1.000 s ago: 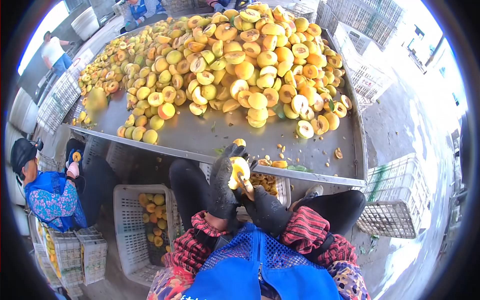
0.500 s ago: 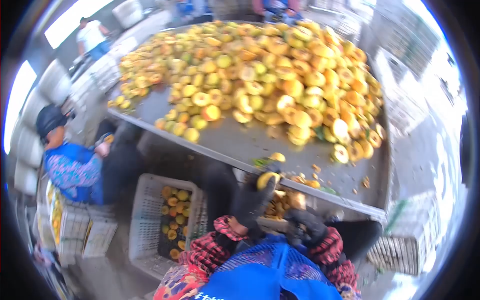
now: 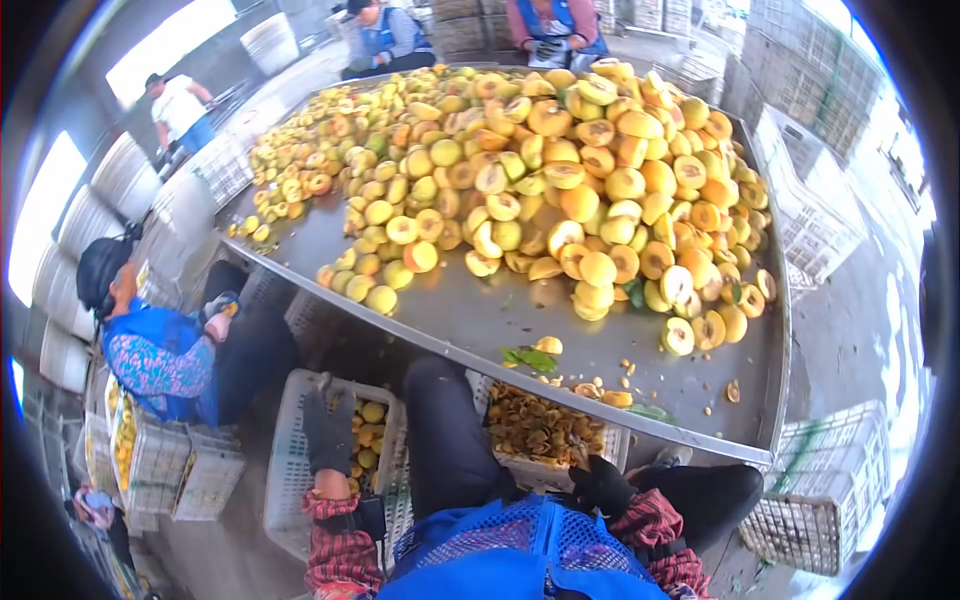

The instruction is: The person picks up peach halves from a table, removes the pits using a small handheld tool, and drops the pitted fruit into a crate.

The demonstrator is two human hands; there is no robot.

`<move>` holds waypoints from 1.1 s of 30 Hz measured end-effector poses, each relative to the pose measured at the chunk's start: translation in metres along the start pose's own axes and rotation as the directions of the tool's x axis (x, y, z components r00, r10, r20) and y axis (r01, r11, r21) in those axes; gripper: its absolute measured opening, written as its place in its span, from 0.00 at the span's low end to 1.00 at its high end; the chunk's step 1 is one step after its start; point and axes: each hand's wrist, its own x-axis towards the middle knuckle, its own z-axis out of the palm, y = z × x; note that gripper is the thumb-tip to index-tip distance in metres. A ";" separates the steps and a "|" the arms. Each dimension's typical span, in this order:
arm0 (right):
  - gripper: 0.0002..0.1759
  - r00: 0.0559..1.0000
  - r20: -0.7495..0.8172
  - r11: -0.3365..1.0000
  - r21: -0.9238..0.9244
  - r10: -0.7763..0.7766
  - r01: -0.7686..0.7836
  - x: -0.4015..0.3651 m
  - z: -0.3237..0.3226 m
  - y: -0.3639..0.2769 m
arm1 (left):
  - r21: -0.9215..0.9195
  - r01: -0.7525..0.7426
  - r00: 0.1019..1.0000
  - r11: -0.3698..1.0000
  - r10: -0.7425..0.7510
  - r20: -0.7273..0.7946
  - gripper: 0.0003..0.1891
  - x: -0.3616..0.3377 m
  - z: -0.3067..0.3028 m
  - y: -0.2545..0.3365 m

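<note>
My left hand (image 3: 328, 432), in a dark grey glove, is over the white plastic crate (image 3: 290, 450) beside my left leg. Its fingers look stretched out, and no fruit shows in them. Yellow peach halves (image 3: 368, 440) lie in that crate, partly hidden by the hand. In a black glove, my right hand (image 3: 606, 488) is near my lap, its fingers curled in. Something thin seems to stick out of it, too small to name. Between my legs a second crate (image 3: 540, 470) holds brown peach scraps (image 3: 540, 420) and pits.
A metal table (image 3: 450, 310) bears a large heap of halved peaches (image 3: 560, 170). Scraps and a green leaf (image 3: 530, 358) lie near its front edge. A co-worker (image 3: 160, 340) sits at left; others are behind the table. A white crate (image 3: 820, 480) stands at right.
My left hand has moved from the table edge, where it held a yellow peach piece, left and down to the crate. My right hand has dropped slightly toward my lap.
</note>
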 end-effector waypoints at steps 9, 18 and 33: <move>0.16 0.998 -0.019 0.984 0.171 0.059 -0.055 -0.011 -0.015 -0.007 | -0.595 0.208 0.897 0.776 0.090 0.432 0.15 0.109 0.160 0.089; 0.15 0.967 0.056 0.818 0.524 0.247 -0.239 0.025 -0.032 0.038 | -0.068 -0.067 0.922 0.995 0.088 0.378 0.20 0.127 0.268 0.143; 0.20 0.452 -0.240 0.502 -0.572 -0.859 0.649 -0.029 -0.025 -0.100 | -0.716 -0.042 0.522 0.697 0.626 0.579 0.30 -0.119 0.144 0.184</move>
